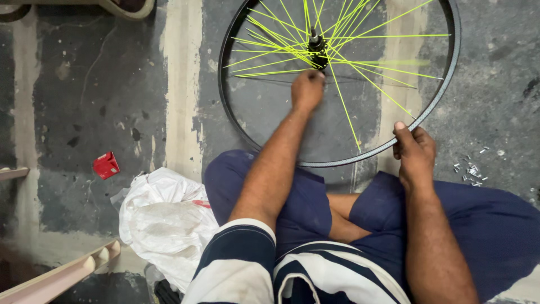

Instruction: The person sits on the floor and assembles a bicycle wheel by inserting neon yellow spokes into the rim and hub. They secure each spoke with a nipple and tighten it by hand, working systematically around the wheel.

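A black bicycle wheel rim (225, 121) with neon yellow spokes (344, 106) lies flat on the grey floor in front of my crossed legs. At its middle sits a black hub (318, 52). My left hand (307, 90) reaches inside the rim just below the hub, fingers closed among the spokes; what it pinches is hidden. The rim's near edge is gripped by my right hand (415, 151), thumb on top.
A small heap of silver metal bits (471, 170) lies on the floor right of my right hand. A crumpled white plastic bag (163, 217) sits by my left knee, a small red box (106, 165) further left. Wooden pieces (62, 276) are at bottom left.
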